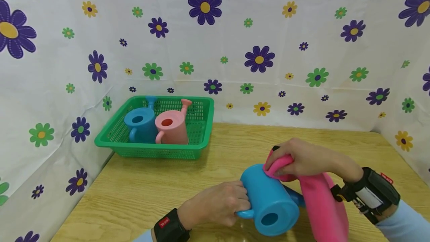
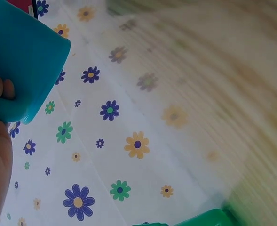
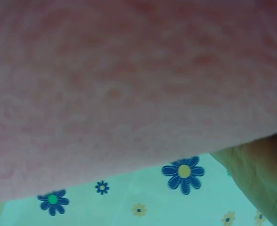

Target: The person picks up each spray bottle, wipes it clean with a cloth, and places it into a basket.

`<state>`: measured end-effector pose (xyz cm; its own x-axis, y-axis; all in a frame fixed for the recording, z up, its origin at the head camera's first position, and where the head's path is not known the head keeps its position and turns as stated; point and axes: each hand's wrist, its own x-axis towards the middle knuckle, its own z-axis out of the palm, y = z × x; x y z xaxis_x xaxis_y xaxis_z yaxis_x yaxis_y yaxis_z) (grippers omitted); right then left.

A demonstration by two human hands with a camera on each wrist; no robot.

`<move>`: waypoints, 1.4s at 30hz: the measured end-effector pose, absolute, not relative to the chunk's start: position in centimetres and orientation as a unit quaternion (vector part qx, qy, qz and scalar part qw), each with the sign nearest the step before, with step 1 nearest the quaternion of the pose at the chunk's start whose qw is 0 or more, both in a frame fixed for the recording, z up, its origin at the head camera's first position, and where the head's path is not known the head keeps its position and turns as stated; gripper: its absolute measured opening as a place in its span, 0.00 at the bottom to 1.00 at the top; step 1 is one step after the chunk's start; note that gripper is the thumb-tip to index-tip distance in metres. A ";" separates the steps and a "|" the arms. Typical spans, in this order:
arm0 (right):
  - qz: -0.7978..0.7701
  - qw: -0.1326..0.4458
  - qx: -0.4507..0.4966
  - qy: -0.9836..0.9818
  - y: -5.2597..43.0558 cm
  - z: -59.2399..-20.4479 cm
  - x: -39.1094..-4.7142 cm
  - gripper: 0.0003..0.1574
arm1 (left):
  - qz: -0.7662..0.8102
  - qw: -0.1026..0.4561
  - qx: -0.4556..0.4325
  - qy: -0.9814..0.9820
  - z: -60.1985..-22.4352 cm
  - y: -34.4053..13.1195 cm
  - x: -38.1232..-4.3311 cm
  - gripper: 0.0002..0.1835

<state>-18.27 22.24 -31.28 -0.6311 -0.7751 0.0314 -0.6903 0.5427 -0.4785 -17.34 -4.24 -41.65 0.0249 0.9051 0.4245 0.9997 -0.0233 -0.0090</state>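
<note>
A blue toy watering can [image 1: 268, 197] is tipped on its side above the table, its round top hole facing the front. My left hand [image 1: 223, 202] grips its handle, fingers curled round it; the left wrist view shows the can [image 2: 25, 56] at upper left. Bunched in my right hand [image 1: 302, 158] is a pink cloth [image 1: 324, 204], pressed against the can's base end. The cloth's loose end hangs to the right of the can, partly covering the spout. In the right wrist view the cloth [image 3: 119, 103] fills most of the picture and hides the fingers.
A green plastic basket [image 1: 151, 151] stands at the back left of the wooden table [image 1: 141, 189]. Inside it are another blue watering can [image 1: 142, 126] and a pink watering can [image 1: 176, 130]. Flower-printed sheeting [image 1: 231, 36] rises behind the table and along its sides.
</note>
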 end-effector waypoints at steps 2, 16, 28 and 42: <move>-0.231 0.087 -0.413 0.877 22.4 -31.5 -18.6 0.17 | -0.148 0.157 -0.699 -0.682 -41.5 -4.3 -17.3 0.17; -0.235 0.039 -0.392 0.888 23.0 -31.9 -19.4 0.17 | -0.125 0.167 -0.695 -0.688 -40.8 -4.4 -17.0 0.16; -0.239 0.060 -0.395 0.885 22.7 -31.0 -18.4 0.17 | -0.109 0.189 -0.697 -0.682 -40.7 -4.5 -17.0 0.16; -0.237 0.092 -0.423 0.870 22.2 -29.8 -16.5 0.18 | -0.128 0.195 -0.683 -0.692 -41.1 -5.1 -17.8 0.16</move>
<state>-16.45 22.25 -29.80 -0.6255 -0.7791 0.0412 -0.6921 0.5297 -0.4904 -17.80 -5.11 -41.06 0.0084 0.8960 0.4440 0.9954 0.0348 -0.0890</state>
